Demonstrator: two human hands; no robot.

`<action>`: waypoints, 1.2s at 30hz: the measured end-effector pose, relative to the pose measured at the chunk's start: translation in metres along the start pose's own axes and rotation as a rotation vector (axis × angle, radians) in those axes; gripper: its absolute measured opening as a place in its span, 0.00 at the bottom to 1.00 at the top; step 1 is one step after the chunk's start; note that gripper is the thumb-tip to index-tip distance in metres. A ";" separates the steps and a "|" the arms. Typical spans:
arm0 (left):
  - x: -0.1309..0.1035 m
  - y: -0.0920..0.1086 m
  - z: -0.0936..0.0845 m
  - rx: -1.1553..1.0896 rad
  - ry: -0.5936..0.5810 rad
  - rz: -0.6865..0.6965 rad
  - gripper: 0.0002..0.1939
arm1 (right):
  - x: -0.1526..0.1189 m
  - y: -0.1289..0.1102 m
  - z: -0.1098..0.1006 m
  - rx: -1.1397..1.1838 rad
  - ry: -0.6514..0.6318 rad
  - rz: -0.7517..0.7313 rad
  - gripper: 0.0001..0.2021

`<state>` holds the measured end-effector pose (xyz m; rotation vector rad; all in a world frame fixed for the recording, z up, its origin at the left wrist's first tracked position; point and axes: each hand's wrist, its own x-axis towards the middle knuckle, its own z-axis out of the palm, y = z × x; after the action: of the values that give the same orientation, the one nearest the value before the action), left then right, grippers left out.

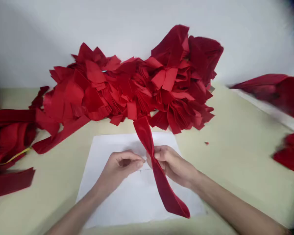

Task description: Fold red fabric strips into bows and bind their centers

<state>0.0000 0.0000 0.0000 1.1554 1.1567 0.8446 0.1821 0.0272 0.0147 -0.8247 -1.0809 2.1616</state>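
A long strip of red velvet ribbon point(159, 176) is pinched at its gathered middle by my right hand point(170, 160). One end points up toward the red pile and the other hangs down over the white paper point(107, 209). Just left of the ribbon, my left hand point(126, 163) has thumb and forefinger pressed together. Anything between those fingertips is too small to make out. Under the hands, the paper carries a thin drawn line with a short cross mark.
A large heap of cut red fabric pieces point(127, 88) lies against the wall. More red strips point(12, 140) with a yellow tie point(16, 156) lie at left. On the right are a finished-looking red bow point(290, 153) and red fabric point(271, 86) on a white edge.
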 end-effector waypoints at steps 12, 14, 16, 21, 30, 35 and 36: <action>-0.001 -0.002 0.005 0.040 0.029 -0.010 0.06 | -0.002 0.003 0.009 -0.529 0.246 -0.021 0.03; -0.001 -0.003 0.006 0.050 0.033 -0.002 0.06 | -0.003 0.003 0.010 -0.547 0.254 -0.008 0.02; -0.002 -0.003 0.005 0.055 0.023 0.018 0.06 | -0.003 0.002 0.010 -0.548 0.252 -0.001 0.03; -0.003 -0.001 0.003 0.088 -0.009 0.047 0.06 | -0.004 0.001 0.012 -0.531 0.240 0.001 0.03; -0.001 0.000 0.002 0.008 -0.046 0.022 0.08 | -0.007 0.003 0.012 -0.600 0.244 -0.006 0.03; -0.001 0.000 0.001 0.042 -0.018 0.028 0.09 | -0.007 0.005 0.011 -0.627 0.252 -0.012 0.04; 0.000 -0.001 0.001 0.046 -0.018 0.028 0.09 | -0.006 0.005 0.011 -0.619 0.253 -0.013 0.04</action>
<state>0.0005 -0.0006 -0.0008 1.2170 1.1525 0.8318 0.1769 0.0148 0.0172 -1.3118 -1.6322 1.6511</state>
